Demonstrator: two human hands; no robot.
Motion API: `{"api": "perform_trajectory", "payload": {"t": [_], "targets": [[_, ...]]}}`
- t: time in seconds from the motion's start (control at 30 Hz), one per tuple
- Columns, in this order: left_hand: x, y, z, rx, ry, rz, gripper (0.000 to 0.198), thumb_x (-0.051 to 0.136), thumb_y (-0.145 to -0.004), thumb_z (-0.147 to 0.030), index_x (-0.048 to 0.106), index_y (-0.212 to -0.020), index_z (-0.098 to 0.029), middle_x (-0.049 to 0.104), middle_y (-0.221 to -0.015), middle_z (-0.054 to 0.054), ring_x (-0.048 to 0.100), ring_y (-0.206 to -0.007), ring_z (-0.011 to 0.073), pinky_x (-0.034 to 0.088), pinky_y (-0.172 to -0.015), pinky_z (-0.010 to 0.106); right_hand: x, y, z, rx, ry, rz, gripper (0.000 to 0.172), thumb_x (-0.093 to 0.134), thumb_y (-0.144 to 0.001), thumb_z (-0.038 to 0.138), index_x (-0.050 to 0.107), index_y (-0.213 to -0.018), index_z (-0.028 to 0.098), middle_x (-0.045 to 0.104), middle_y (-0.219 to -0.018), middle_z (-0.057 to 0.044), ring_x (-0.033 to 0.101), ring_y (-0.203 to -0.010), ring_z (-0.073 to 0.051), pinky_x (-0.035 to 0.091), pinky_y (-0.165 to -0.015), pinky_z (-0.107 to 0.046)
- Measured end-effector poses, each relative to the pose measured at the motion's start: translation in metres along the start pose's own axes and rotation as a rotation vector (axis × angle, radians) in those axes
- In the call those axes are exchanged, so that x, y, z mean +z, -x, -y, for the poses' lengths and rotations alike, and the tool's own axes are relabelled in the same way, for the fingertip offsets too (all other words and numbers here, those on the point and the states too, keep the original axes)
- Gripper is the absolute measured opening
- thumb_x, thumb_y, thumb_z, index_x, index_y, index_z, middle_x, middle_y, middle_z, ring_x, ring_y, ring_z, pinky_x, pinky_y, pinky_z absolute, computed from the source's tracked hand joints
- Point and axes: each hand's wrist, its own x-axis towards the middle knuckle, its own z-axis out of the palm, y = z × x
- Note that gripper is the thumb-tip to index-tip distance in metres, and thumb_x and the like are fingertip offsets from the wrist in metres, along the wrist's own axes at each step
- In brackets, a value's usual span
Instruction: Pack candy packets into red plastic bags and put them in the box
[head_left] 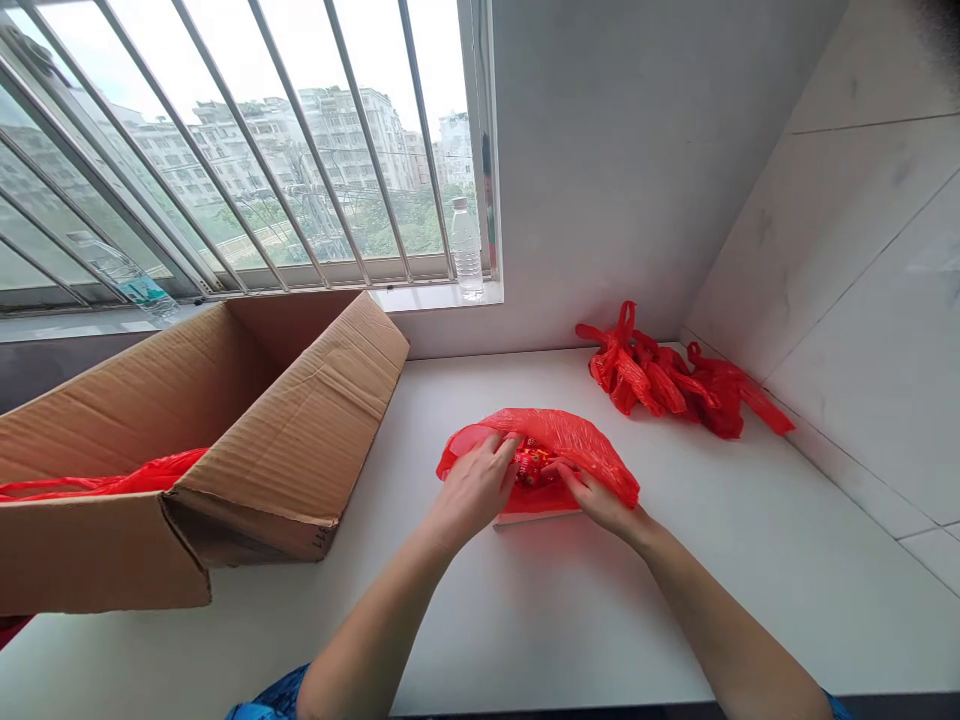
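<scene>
Head view: we have red plastic bag [581, 437] right of cardboard box [296, 440], red patterned item [531, 464] in its mouth. Our left hand [476, 480], right hand [600, 502] at opening, fingers bent; can't tell grip.

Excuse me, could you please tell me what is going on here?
A person is working at a red plastic bag on a white surface. The left hand and right hand are at its opening, where red patterned contents show. An open cardboard box is to the left; bunched red bags lie toward the back right.
</scene>
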Motion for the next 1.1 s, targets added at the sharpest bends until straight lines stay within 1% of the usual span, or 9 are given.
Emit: {"api": "perform_trajectory", "payload": {"t": [0.1,0.2,0.27,0.4,0.53,0.7,0.87,0.97,1.1], "targets": [[-0.008,0.013,-0.002,0.095,0.065,-0.014,0.04,0.037,-0.1,-0.024,0.054,-0.137,-0.028,0.062,-0.132,0.007,0.066,-0.108,0.0224,0.052,-0.082,0.03,-0.018,0.016,0.024,0.018,-0.079,0.14,0.035,0.049,-0.095,0.048,0.069,-0.119,0.032,0.071,-0.12,-0.003,0.062,-0.117,-0.027,0.048,-0.105,-0.045],[-0.022,0.033,-0.002,0.189,0.103,0.019,0.038,0.041,-0.099,-0.024,0.058,-0.133,-0.031,0.067,-0.127,0.005,0.066,-0.108,0.0204,0.053,-0.083,0.028,-0.044,0.037,0.046,-0.036,-0.079,0.317,0.038,0.053,-0.095,0.048,0.066,-0.126,0.032,0.072,-0.117,-0.004,0.067,-0.106,-0.025,0.056,-0.091,-0.037],[-0.032,0.047,0.0,0.224,0.102,-0.022,0.035,0.043,-0.099,-0.023,0.063,-0.126,-0.029,0.071,-0.116,0.005,0.068,-0.101,0.0189,0.052,-0.081,0.027,-0.059,0.05,0.052,-0.064,0.014,0.197,0.035,0.053,-0.094,0.05,0.069,-0.118,0.029,0.074,-0.102,-0.004,0.069,-0.089,-0.022,0.057,-0.074,-0.032],[-0.045,0.067,0.011,0.156,0.038,-0.246,0.029,0.045,-0.099,-0.025,0.07,-0.114,-0.027,0.074,-0.093,0.004,0.067,-0.077,0.0137,0.047,-0.07,0.023,-0.073,0.067,0.046,-0.134,0.349,-0.268,0.035,0.055,-0.091,0.059,0.066,-0.091,0.026,0.068,-0.075,-0.002,0.06,-0.058,-0.017,0.049,-0.055,-0.03],[-0.042,0.074,0.019,0.067,-0.035,-0.228,0.035,0.048,-0.099,-0.037,0.063,-0.13,-0.03,0.067,-0.069,-0.001,0.056,-0.053,0.0106,0.036,-0.055,0.022,-0.073,0.073,0.028,-0.096,0.666,-0.428,0.054,0.055,-0.084,0.072,0.056,-0.108,0.024,0.064,-0.077,-0.002,0.056,-0.048,-0.015,0.044,-0.048,-0.029],[-0.032,0.061,0.014,-0.065,-0.139,-0.078,0.056,0.046,-0.095,-0.06,0.055,-0.138,-0.026,0.059,-0.053,-0.002,0.052,-0.046,0.0153,0.021,-0.051,0.025,-0.078,0.071,0.024,-0.077,0.849,-0.262,0.044,0.051,-0.088,0.068,0.057,-0.096,0.026,0.06,-0.074,0.002,0.053,-0.045,-0.013,0.032,-0.042,-0.025],[-0.029,0.036,0.001,-0.257,-0.218,-0.119,0.053,0.042,-0.094,-0.064,0.069,-0.088,-0.02,0.066,-0.065,0.006,0.058,-0.057,0.0177,0.021,-0.054,0.025,-0.069,0.064,0.032,-0.115,0.975,-0.095,0.032,0.058,-0.086,0.055,0.055,-0.076,0.024,0.059,-0.073,0.001,0.049,-0.046,-0.012,0.021,-0.042,-0.025],[-0.019,0.028,0.006,-0.327,-0.237,-0.05,0.059,0.051,-0.088,-0.067,0.055,-0.055,-0.018,0.058,-0.055,0.006,0.053,-0.051,0.017,0.02,-0.053,0.026,-0.063,0.059,0.035,-0.14,0.999,-0.026,0.021,0.052,-0.088,0.033,0.054,-0.07,0.023,0.056,-0.07,0.001,0.046,-0.046,-0.011,0.017,-0.044,-0.026],[-0.012,0.028,0.024,-0.298,-0.086,0.051,0.053,0.067,-0.079,-0.047,0.04,-0.044,-0.017,0.043,-0.045,0.001,0.042,-0.045,0.0125,0.017,-0.051,0.026,-0.076,0.05,0.049,-0.174,0.843,-0.036,0.019,0.048,-0.09,0.028,0.059,-0.075,0.024,0.06,-0.076,0.001,0.05,-0.051,-0.011,0.025,-0.046,-0.026]]}}
